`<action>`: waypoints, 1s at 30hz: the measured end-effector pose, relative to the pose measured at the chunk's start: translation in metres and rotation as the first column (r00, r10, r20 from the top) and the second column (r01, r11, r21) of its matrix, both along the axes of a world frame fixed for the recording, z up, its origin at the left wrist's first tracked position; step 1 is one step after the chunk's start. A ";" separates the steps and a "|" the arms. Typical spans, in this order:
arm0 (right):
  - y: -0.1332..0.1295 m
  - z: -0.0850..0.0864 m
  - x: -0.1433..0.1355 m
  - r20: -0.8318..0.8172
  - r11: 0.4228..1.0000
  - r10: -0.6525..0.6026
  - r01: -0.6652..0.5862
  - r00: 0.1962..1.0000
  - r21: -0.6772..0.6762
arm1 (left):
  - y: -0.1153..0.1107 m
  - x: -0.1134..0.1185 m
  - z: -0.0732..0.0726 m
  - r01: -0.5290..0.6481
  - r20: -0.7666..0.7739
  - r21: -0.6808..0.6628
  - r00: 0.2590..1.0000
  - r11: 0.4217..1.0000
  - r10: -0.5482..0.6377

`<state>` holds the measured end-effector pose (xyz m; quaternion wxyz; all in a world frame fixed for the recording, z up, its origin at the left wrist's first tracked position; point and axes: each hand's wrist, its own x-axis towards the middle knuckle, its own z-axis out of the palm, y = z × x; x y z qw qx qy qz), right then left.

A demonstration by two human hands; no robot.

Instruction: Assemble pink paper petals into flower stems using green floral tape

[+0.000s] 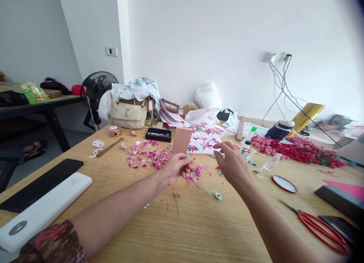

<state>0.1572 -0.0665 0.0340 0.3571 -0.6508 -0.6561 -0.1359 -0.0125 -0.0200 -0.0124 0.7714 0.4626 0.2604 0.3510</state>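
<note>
My left hand (176,168) is closed in a pinch near the middle of the table. A small teal piece (187,155) shows at its fingertips; its exact kind is too small to make out. My right hand (231,160) hovers to the right, with thumb and forefinger apart and nothing visible between them. Loose pink petals (145,153) lie scattered beyond and beside my left hand. Just behind that hand stands a flat pinkish-brown block (182,139). Finished-looking pink and teal flowers (203,144) rest on a white sheet. A teal thread spool (218,196) lies nearer me.
Red-handled scissors (321,227) and a round red-rimmed lid (284,183) lie at right, near small bottles (245,147) and bunched red-pink flowers (301,151). A white power bank (48,210) and black phone (42,183) occupy the left. A beige bag (128,114) stands behind.
</note>
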 end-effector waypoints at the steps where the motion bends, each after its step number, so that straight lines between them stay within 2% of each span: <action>1: -0.009 0.005 -0.009 -0.020 0.998 0.031 -0.032 0.999 -0.052 | -0.001 0.001 0.000 -0.041 0.006 0.003 0.999 0.999 0.041; 3: -0.023 0.008 -0.029 -0.106 0.982 0.083 -0.100 0.991 -0.162 | -0.004 0.003 -0.001 -0.100 0.025 0.010 0.995 0.995 0.100; 6: -0.029 -0.002 -0.053 -0.233 0.947 0.090 -0.155 0.968 -0.281 | -0.007 0.006 -0.001 -0.141 0.056 0.026 0.989 0.990 0.140; 8: -0.025 -0.010 -0.059 -0.251 0.946 0.063 -0.138 0.966 -0.293 | -0.007 0.007 -0.003 -0.160 0.065 0.032 0.985 0.987 0.158; 11: -0.019 -0.017 -0.054 -0.239 0.967 0.024 -0.083 0.971 -0.241 | -0.006 0.007 -0.005 -0.182 0.092 0.017 0.979 0.983 0.180; 13: -0.016 -0.019 -0.047 -0.311 0.972 -0.006 -0.067 0.950 -0.223 | -0.004 0.006 -0.005 -0.178 0.109 -0.001 0.978 0.984 0.177; 15: -0.013 -0.020 -0.042 -0.486 0.958 -0.009 -0.132 0.874 -0.255 | -0.002 0.005 -0.004 -0.142 0.116 -0.025 0.983 0.989 0.144; 16: -0.012 -0.021 -0.039 -0.588 0.939 0.001 -0.204 0.809 -0.278 | -0.002 0.004 -0.004 -0.114 0.117 -0.036 0.986 0.993 0.117; 18: -0.010 -0.023 -0.035 -0.756 0.867 0.016 -0.385 0.655 -0.315 | -0.002 0.003 -0.003 -0.054 0.115 -0.049 0.992 0.997 0.060; 20: -0.007 -0.026 -0.029 -0.829 0.761 0.018 -0.546 0.558 -0.351 | -0.002 0.002 -0.002 -0.008 0.095 -0.046 0.995 0.999 0.012; 22: -0.004 -0.026 -0.020 -0.832 0.663 0.021 -0.630 0.555 -0.404 | -0.002 0.001 -0.001 0.017 0.057 -0.034 0.998 0.999 -0.015; 23: -0.003 -0.024 -0.014 -0.822 0.639 0.030 -0.643 0.569 -0.422 | -0.002 0.000 0.000 0.031 0.036 -0.033 0.999 0.999 -0.030; 26: 0.003 -0.016 0.012 -0.794 0.650 0.062 -0.628 0.605 -0.427 | -0.002 -0.001 -0.001 0.080 -0.009 -0.058 0.997 0.995 -0.081; 30: 0.011 -0.007 0.042 -0.774 0.672 0.121 -0.625 0.621 -0.396 | -0.009 0.002 -0.005 0.200 -0.019 -0.160 0.978 0.967 -0.206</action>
